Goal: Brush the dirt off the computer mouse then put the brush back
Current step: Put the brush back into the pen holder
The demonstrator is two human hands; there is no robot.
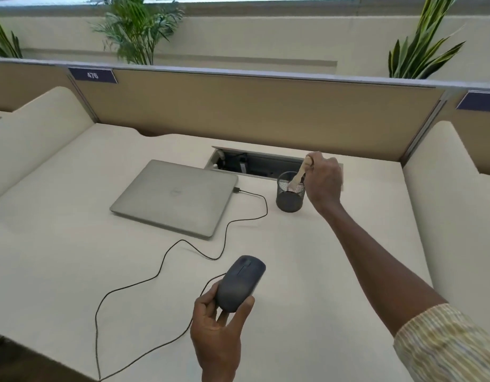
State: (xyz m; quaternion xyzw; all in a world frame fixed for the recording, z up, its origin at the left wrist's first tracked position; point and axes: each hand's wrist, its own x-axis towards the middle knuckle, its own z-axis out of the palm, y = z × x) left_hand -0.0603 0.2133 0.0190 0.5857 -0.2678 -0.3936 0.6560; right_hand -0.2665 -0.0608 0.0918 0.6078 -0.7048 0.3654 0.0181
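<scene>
The right hand [323, 183] pinches the wooden brush [300, 175] handle, bristles below its fingers inside the mesh pen cup [290, 198] (move it straight, lest the cup tip). The left hand [219, 326] cradles the wired mouse [241, 282] in curled fingers.

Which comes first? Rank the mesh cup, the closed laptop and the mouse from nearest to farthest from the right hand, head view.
From the right hand, which holds the brush:
1. Mesh cup, right beside it, to its left.
2. Closed laptop, farther left on the desk.
3. Mouse, held in the left hand, close to the camera.
</scene>
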